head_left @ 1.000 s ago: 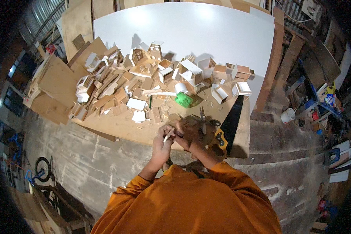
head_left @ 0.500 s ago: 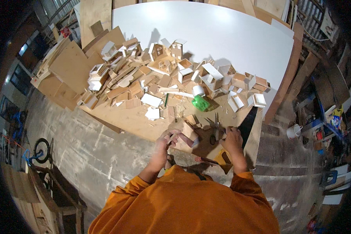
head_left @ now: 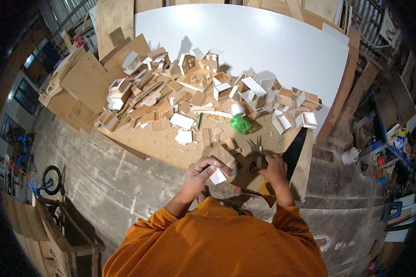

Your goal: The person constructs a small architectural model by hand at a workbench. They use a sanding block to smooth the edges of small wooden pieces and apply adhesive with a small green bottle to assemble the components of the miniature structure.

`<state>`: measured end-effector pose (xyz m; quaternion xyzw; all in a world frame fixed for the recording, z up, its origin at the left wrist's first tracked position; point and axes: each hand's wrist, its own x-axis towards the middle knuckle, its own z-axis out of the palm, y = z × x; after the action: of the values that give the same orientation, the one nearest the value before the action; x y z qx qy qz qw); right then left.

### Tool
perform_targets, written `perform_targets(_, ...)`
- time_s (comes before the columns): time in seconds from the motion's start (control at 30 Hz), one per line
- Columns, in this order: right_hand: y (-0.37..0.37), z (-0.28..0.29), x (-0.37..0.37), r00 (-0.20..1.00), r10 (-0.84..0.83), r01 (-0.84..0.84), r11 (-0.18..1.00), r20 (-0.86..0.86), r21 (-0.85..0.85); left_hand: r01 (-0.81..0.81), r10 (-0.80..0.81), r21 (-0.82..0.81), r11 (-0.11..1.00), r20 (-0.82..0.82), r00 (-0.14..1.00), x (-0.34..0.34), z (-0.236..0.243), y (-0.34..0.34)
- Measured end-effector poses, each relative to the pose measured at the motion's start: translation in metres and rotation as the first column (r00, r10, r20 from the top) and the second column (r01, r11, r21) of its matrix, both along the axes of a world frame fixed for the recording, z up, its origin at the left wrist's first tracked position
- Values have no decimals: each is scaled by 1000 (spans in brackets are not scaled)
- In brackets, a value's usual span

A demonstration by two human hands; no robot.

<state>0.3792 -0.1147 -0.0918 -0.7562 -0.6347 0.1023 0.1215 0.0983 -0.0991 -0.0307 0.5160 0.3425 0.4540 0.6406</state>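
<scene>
Pinching a white piece (head_left: 218, 176) in the left hand (head_left: 200, 172), jutting bodyward and right; curling the right hand (head_left: 275, 169) at dark-handled scissors (head_left: 257, 152), cannot tell if gripped, aligned lengthwise, pointing away and leftward.

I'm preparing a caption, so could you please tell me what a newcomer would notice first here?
Probably the bright green object near the middle of the worktable, vivid against pale wood. Beyond it sprawls a jumble of little model houses, backed by a large white panel. In front, the left hand holds a small white piece.
</scene>
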Motion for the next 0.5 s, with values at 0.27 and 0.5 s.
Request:
perform_targets(0.27,9,11,-10,1000,13,-14,988,-4,-154,78,-9,-280,957,238,971,-12,-4,-2)
perform_targets(0.5,17,-7,0,984,-24,8,996,-179,-89,100,65,-401,911,378,924,-23,-13,-6)
